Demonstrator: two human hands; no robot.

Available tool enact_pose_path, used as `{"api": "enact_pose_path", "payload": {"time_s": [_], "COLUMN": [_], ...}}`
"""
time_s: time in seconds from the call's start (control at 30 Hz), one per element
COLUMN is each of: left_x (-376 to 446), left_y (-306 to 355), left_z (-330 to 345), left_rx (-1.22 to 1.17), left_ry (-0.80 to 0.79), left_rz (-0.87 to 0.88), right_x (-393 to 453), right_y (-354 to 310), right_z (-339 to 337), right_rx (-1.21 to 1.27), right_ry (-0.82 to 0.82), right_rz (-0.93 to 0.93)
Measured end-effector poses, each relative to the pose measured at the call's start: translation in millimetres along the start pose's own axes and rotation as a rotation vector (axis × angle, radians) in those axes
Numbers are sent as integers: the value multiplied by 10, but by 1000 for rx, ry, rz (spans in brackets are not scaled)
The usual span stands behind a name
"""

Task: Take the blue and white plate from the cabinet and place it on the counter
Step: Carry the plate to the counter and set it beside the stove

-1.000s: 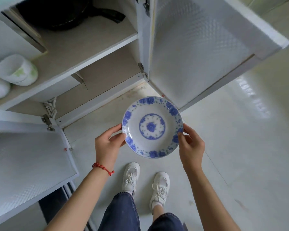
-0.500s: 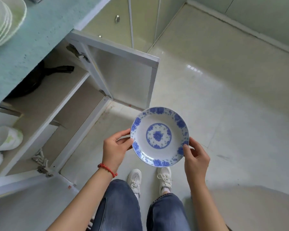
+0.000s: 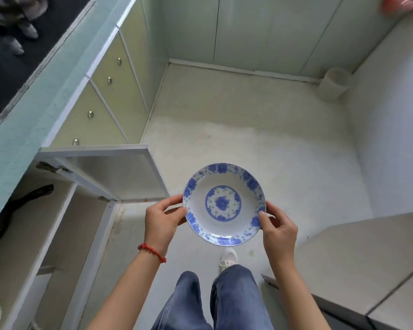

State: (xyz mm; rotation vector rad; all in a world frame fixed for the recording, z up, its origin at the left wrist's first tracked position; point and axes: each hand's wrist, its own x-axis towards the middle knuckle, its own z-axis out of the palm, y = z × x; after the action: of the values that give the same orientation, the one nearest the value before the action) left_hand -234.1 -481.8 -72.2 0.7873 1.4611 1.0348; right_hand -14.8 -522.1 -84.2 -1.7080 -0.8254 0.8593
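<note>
- Plate point(image 3: 224, 204): blue and white, face up and near level, held in mid-air at centre frame over the floor point(image 3: 260, 129), out of the cabinet point(image 3: 43, 234) and not yet on the counter point(image 3: 17, 129).
- Left hand point(image 3: 163, 223): grasping the left rim, thumb on top, fingers under; red bracelet point(image 3: 151, 251) at the wrist.
- Right hand point(image 3: 280, 231): grasping the lower right rim, thumb pressed onto the blue border, fingers mostly hidden beneath.
- Counter: pale green edge running along the left of the frame toward the upper left, well apart from the plate; dark surface with blurred items at the far upper left.
- Door point(image 3: 119, 172): open, jutting out just left of the plate, between plate and counter.
- Risk, collision: likely knock of rim or left knuckles against the door edge if swung straight left instead of lifted over it.
- Risk, drop: only fingertip contact at two rim points; probable slip on glazed ware if one hand lets go before the other shifts underneath, with hard floor and shoe point(image 3: 229, 256) directly below.
- Risk, tilt: uneven lift by the two hands, sliding the plate toward the lower side.
- Risk, landing: blurred clutter at the upper left leaves the free counter space uncertain; possible chip from setting down on the edge.
</note>
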Motion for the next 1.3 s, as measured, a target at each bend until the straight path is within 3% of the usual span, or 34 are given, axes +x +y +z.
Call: {"api": "enact_pose_path", "payload": {"time_s": [0.3, 0.73, 1.3], "left_x": [507, 1397, 4027], "left_y": [646, 1363, 2355], "left_z": [976, 2227, 3537], "left_rx": [27, 26, 0], "left_ry": [-85, -53, -37], "left_rz": [53, 115, 132], "right_x": [887, 2596, 5455], "right_y": [-373, -905, -1611], "right_z": [-411, -726, 16], "right_rx": [34, 72, 86], "right_ry": [90, 64, 105], "right_rz": [11, -3, 0]}}
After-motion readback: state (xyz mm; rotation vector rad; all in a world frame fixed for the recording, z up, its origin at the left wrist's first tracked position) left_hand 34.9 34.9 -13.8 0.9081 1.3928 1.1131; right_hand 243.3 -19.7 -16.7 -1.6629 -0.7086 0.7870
